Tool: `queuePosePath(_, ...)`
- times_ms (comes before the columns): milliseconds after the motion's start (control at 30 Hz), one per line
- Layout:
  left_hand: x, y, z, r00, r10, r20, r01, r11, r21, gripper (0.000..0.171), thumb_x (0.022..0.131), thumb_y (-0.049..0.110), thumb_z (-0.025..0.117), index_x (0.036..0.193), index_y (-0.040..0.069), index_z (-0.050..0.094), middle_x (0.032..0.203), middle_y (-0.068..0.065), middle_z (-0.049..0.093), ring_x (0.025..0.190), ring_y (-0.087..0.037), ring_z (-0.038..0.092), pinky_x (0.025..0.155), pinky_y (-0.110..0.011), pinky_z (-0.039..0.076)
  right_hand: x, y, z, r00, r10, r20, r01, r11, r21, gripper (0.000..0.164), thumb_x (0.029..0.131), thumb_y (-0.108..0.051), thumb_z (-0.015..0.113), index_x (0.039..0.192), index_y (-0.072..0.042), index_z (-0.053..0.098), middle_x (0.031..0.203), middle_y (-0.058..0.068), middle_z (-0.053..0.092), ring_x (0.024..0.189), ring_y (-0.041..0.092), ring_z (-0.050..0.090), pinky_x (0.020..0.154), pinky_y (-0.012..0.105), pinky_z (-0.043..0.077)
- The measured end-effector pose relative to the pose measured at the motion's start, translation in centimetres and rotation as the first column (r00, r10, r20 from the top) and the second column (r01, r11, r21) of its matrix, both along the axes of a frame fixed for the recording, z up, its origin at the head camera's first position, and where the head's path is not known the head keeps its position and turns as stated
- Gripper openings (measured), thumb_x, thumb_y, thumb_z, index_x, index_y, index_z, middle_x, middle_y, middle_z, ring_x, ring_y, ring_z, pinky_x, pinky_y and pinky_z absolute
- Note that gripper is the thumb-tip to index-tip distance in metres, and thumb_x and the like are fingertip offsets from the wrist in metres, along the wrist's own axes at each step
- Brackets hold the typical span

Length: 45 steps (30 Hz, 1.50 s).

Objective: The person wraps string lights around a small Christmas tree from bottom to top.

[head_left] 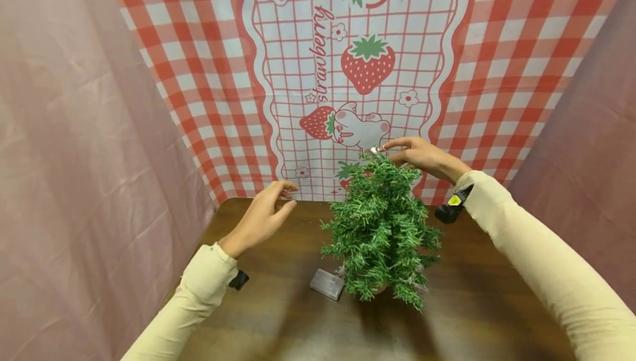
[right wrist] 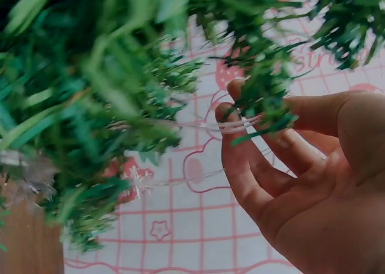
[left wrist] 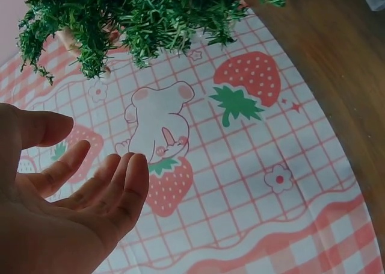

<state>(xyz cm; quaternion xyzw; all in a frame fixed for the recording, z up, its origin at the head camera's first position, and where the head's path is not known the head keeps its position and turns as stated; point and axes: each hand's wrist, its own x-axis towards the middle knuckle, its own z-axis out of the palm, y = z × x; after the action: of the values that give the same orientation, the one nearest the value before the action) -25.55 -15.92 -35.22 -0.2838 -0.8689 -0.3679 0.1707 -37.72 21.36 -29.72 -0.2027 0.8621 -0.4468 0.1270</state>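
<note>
A small green artificial Christmas tree [head_left: 380, 223] stands on the brown table. At its top, my right hand [head_left: 419, 155] pinches a thin clear wire of string lights [right wrist: 231, 127] between thumb and fingers; a branch tip partly covers the thumb. A clear snowflake-shaped light [right wrist: 139, 182] hangs on the wire in the right wrist view, and another clear ornament [right wrist: 27, 174] is blurred among the branches. To the left of the tree, my left hand [head_left: 260, 214] hovers with relaxed, slightly bent fingers and holds nothing. Beside the tree's base lies a clear box [head_left: 327, 284], perhaps a battery case.
Behind the table hangs a red-and-white checked cloth [head_left: 208, 74] with strawberry prints. Pink curtains [head_left: 74, 129] close off both sides. The wooden table [head_left: 268, 295] extends left and right of the tree.
</note>
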Motion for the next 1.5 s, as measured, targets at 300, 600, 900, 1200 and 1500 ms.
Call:
queuePosePath(300,-2.8,2.5,1.3,0.994,-0.033,0.1,0.032,0.999,0.01,0.03,0.102,0.014,0.055,0.13,0.006,0.055,0.13,-0.011,0.059,0.117,-0.029,0.057,0.091,-0.04,0.051,0.3,-1.4,2.0,0.999,0.034,0.032,-0.035,0.999,0.031,0.039,0.102,-0.01,0.048,0.141,-0.004,0.051,0.092,0.007,0.052,0.068,0.018,0.046,0.063,0.032,0.045)
queuePosePath(600,-5.3,5.8,2.0,0.98,-0.092,0.179,0.092,0.996,0.009,0.038,0.105,0.021,0.051,0.141,0.008,0.047,0.142,-0.012,0.051,0.128,-0.03,0.051,0.101,-0.047,0.046,1.0,-2.6,3.4,0.992,0.11,0.054,-0.114,0.99,0.083,0.035,0.103,-0.01,0.046,0.135,-0.006,0.057,0.087,0.005,0.044,0.066,0.015,0.036,0.063,0.029,0.042)
queuePosePath(900,-7.3,8.9,2.9,0.948,-0.205,0.244,0.195,0.979,0.065,0.042,0.107,0.02,0.046,0.148,0.014,0.042,0.148,-0.012,0.046,0.132,-0.03,0.048,0.103,-0.047,0.046,1.3,-3.6,4.6,0.985,0.162,0.06,-0.167,0.98,0.106,0.028,0.102,-0.012,0.05,0.125,-0.006,0.065,0.13,0.011,0.056,0.067,0.014,0.042,0.06,0.026,0.044)
queuePosePath(1200,-8.3,10.0,3.6,0.926,-0.267,0.267,0.248,0.963,0.101,0.029,0.106,0.027,0.049,0.127,0.01,0.062,0.131,-0.007,0.061,0.116,-0.021,0.058,0.099,-0.041,0.048,1.8,-4.4,4.4,0.985,0.173,-0.002,-0.171,0.978,0.118,0.034,0.095,-0.002,0.049,0.122,-0.01,0.069,0.122,0.012,0.062,0.049,0.008,0.025,0.048,0.023,0.029)
queuePosePath(1500,-8.6,9.5,3.1,0.993,-0.11,0.035,0.108,0.992,0.064,0.02,0.105,0.014,0.051,0.099,0.007,0.068,0.08,-0.006,0.065,0.067,-0.016,0.058,0.062,-0.028,0.048,1.7,-3.6,3.1,0.99,0.106,-0.095,-0.096,0.989,0.11,0.038,0.096,0.002,0.044,0.129,-0.001,0.064,0.136,0.023,0.057,0.057,0.011,0.045,0.049,0.025,0.036)
